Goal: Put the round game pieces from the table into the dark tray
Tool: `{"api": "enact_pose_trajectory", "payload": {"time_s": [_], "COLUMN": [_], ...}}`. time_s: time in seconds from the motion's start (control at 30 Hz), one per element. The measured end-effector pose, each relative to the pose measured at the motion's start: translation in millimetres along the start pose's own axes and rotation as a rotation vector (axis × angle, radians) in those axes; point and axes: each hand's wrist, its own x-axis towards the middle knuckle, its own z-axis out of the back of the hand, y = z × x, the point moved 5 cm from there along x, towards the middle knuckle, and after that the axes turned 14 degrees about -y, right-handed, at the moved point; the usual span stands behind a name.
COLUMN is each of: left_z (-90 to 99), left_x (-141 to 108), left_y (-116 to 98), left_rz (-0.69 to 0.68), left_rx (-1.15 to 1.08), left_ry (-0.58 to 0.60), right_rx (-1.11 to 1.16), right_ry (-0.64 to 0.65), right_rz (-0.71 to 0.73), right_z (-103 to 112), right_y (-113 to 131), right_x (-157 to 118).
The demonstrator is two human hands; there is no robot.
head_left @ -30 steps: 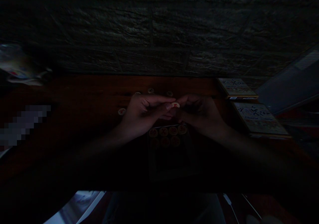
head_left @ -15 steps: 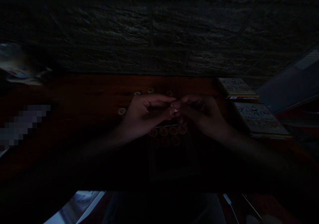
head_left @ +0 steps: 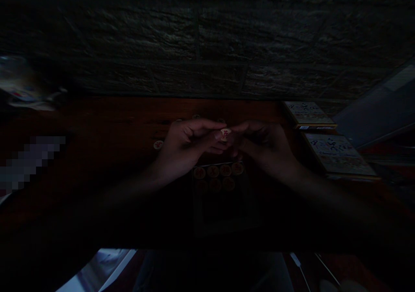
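Dim room: rough grey stone-block wall (head_left: pixel 214 36) behind, dark reddish-brown wooden table (head_left: pixel 113 114) in front, very low light. On my head view both bare hands meet near the middle, above the table. Left hand (head_left: pixel 184 147): closed in a pinch, thumb and fingers nearly together, holding a small round pale disc with a red character (head_left: pixel 225 134), tilted so its marked face shows. Right hand (head_left: pixel 267 147): fingers curled in, tips right beside the disc's other side; I can't tell if they grip it too, or how far they're apart.

Just below the hands, nearer the body: dark open rectangular tray (head_left: pixel 198 214). Seven round discs with characters (head_left: pixel 213 171) sit at its far end, four in the far row, three in the next; the second row is almost lost in shadow. The held disc is up off the table, beyond the tray's far edge.

Loose pale round discs (head_left: pixel 158 145) lie on the table: one just left of the left hand, three beyond the hands, partly hidden. Right side: two flat pale-topped boxes with dark lettering (head_left: pixel 339 153), one beyond the other. Far left: clear-and-white plastic package (head_left: pixel 24 86), blurry, plus a pixelated patch, contents unreadable.
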Motion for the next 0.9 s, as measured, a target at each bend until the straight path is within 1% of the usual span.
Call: {"api": "enact_pose_trajectory", "payload": {"time_s": [0.2,0.47,0.57,0.73,0.9], "left_z": [-0.3,0.5,0.4,1.0,-2.1], "left_x": [-1.0,1.0,1.6,1.5,0.2], "left_y": [-0.6,-2.9,-1.9,4.2,5.1], "left_rz": [0.007,-0.033,-0.025,0.035,0.057], "left_rx": [0.019,0.032,0.007,-0.003,0.01], "left_ry": [-0.013,-0.043,-0.032,-0.03,0.016], "right_rx": [-0.027,-0.018,-0.002,-0.066,-0.085], "right_ry": [-0.032,-0.041,-0.047,-0.034,-0.026], "right_rz": [-0.011,-0.009,0.039,0.161,0.225], "right_z": [1.0,0.3,1.5,3.3,2.0], "right_y": [0.2,-0.7,-1.8,-1.0,1.7], "right_x": [0.5,0.3,0.1,-0.9,-4.6]}}
